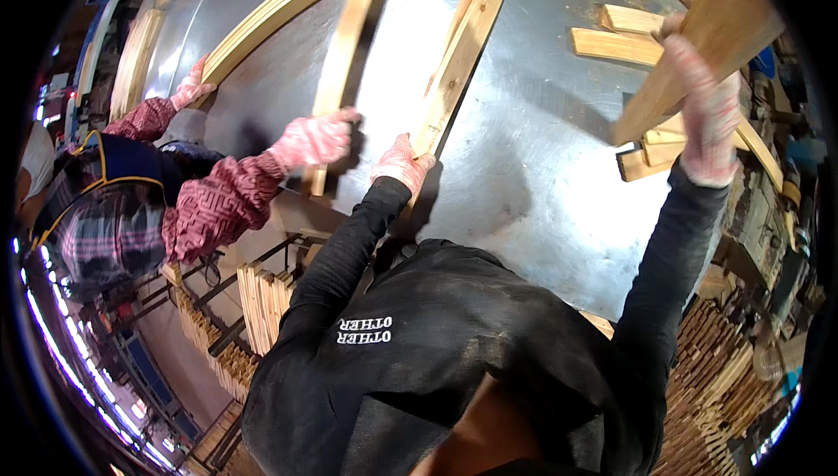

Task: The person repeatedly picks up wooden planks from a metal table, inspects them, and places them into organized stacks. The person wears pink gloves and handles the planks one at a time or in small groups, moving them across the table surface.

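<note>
My left hand [403, 167], in a pale reddish glove, is closed on the near end of a narrow wooden plank [460, 65]. Beside that plank, partly covered by it, lies a second one. At the right, my gloved right hand [707, 113] grips the edge of a wider, darker wooden board [711, 26], which is raised and tilted above the metal tabletop [515, 170]. The fingers reach around the board and are partly hidden by it. Under and behind the board are short wooden pieces [615, 45], some of them covered from sight.
To my left, a co-worker in gloves has one hand [319, 137] by a single plank [349, 39] and the other on a bundle of strips [271, 17]. Stacked wood [262, 301] stands below the table at left, with more stacks [711, 389] at lower right.
</note>
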Motion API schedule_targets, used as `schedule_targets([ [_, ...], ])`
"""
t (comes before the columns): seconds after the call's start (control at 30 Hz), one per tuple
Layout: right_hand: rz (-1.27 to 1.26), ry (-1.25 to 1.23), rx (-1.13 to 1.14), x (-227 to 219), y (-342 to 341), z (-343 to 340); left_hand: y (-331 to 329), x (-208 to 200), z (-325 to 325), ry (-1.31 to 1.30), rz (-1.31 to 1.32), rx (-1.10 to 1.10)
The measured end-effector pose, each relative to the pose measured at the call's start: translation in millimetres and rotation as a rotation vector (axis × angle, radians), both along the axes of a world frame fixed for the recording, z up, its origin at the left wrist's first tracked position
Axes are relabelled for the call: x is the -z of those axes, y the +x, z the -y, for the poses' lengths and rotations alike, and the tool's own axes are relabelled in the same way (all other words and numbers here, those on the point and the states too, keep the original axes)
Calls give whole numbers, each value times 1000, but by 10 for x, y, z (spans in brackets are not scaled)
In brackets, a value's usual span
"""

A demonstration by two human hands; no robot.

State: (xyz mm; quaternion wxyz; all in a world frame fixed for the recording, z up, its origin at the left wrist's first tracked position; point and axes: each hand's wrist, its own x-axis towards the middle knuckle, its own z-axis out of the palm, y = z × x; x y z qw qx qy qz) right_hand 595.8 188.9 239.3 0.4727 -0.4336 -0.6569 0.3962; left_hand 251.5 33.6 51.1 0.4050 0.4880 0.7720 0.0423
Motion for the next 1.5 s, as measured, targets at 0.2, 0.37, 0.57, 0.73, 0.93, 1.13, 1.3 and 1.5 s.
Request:
schedule_targets([
  [0.2, -743, -734, -304, 1200, -3, -165, 89, 825, 183, 147, -23, 11],
  [0.37, -904, -1086, 206, 3112, -660, 1125, 350, 436, 189, 167, -141, 123],
  [0.57, 708, -476, 38, 2779, -1215, 1205, 450, 354, 349, 280, -62, 258],
  [0.73, 677, -478, 311, 2207, -746, 778, 524, 438, 358, 258, -147, 47],
  [0.93, 304, -506, 1344, 2335, 1689, 393, -496, 307, 617, 185, -274, 23],
  [1.13, 263, -787, 1306, 2640, 2160, 360, 27, 288, -156, 585, -472, 326],
  [1.3, 463, -719, 1333, 2868, 2004, 274, 2775, 32, -1820, 755, 371, 689],
  [1.5, 311, -684, 1355, 2963, 2201, 370, 4760, 672, -2153, 279, 215, 987],
])
